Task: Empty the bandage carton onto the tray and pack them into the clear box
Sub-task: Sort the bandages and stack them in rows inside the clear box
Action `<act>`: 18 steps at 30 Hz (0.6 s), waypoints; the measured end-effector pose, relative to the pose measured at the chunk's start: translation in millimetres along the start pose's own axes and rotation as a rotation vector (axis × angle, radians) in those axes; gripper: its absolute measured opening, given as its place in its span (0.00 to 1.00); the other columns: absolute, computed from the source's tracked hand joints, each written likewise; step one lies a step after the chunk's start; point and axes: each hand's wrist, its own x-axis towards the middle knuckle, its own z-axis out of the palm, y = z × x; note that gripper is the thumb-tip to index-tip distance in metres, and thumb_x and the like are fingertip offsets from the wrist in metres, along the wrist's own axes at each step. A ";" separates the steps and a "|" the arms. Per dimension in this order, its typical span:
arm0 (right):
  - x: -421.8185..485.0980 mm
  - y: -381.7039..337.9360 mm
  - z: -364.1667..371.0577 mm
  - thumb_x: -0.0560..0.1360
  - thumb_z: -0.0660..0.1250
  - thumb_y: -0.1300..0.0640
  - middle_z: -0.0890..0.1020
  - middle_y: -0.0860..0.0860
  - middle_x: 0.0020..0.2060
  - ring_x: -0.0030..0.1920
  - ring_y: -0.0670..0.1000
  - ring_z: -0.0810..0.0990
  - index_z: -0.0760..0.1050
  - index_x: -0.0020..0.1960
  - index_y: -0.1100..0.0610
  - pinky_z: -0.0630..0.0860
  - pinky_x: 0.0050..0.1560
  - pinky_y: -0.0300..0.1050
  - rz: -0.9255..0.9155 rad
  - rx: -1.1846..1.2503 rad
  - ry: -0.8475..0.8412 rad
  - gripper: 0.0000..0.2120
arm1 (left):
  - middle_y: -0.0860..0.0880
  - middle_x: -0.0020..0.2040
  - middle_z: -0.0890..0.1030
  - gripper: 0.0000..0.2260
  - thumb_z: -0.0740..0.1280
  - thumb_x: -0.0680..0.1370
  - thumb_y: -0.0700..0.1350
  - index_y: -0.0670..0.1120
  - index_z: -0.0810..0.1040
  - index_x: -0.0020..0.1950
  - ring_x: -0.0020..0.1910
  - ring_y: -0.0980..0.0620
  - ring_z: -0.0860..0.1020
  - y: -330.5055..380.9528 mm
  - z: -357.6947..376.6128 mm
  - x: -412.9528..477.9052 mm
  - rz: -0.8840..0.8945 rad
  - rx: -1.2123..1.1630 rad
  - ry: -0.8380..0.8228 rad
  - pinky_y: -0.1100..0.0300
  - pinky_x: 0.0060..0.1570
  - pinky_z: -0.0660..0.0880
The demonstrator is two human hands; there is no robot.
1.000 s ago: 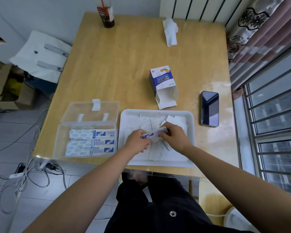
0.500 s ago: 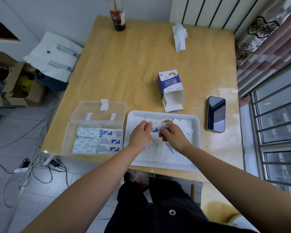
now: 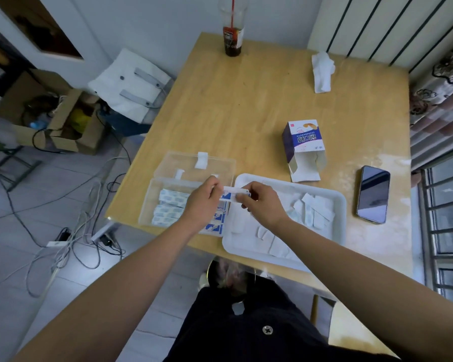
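Both hands pinch a small stack of wrapped bandages between them, held over the gap between box and tray. My left hand grips its left end above the clear box, whose lid lies open behind. My right hand holds the right end above the white tray's left edge. Rows of blue-and-white bandages lie packed in the box. Several loose white bandages remain scattered on the tray. The opened bandage carton lies on its side behind the tray.
A black phone lies right of the tray. A drink cup with a straw and a crumpled tissue sit at the table's far end. Cables, a cardboard box and a white bag are on the floor to the left.
Both hands have carried the bandage stack leftward from above the middle of the tray to the box's right edge. The camera view has shifted too.
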 end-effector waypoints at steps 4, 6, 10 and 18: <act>4.6 -12.8 20.1 0.74 0.70 0.60 0.78 0.52 0.32 0.32 0.49 0.79 0.78 0.49 0.61 0.75 0.35 0.38 -0.003 0.021 -0.026 0.05 | 0.47 0.39 0.78 0.09 0.57 0.82 0.47 0.46 0.75 0.50 0.38 0.48 0.78 -10.6 -31.8 -7.9 0.025 0.068 -0.045 0.51 0.39 0.74; 4.1 -16.4 29.2 0.74 0.71 0.61 0.77 0.52 0.31 0.31 0.50 0.78 0.77 0.49 0.58 0.74 0.34 0.37 -0.018 0.027 -0.040 0.05 | 0.48 0.45 0.82 0.08 0.61 0.81 0.44 0.47 0.80 0.52 0.44 0.47 0.80 -14.0 -42.3 -8.5 0.073 0.127 -0.043 0.51 0.46 0.76; 0.6 -22.6 46.9 0.72 0.73 0.61 0.78 0.50 0.30 0.28 0.48 0.79 0.78 0.47 0.58 0.74 0.32 0.36 -0.011 -0.006 -0.088 0.05 | 0.52 0.50 0.84 0.08 0.66 0.78 0.44 0.47 0.84 0.53 0.51 0.54 0.80 -24.7 -56.2 -5.7 0.081 0.212 -0.089 0.57 0.54 0.76; 0.6 -15.0 44.6 0.70 0.76 0.54 0.81 0.51 0.35 0.33 0.45 0.75 0.81 0.45 0.55 0.72 0.36 0.37 0.052 -0.104 -0.011 0.07 | 0.50 0.46 0.83 0.06 0.66 0.78 0.44 0.46 0.83 0.49 0.43 0.49 0.80 -30.8 -50.2 0.9 0.008 0.220 -0.165 0.54 0.46 0.76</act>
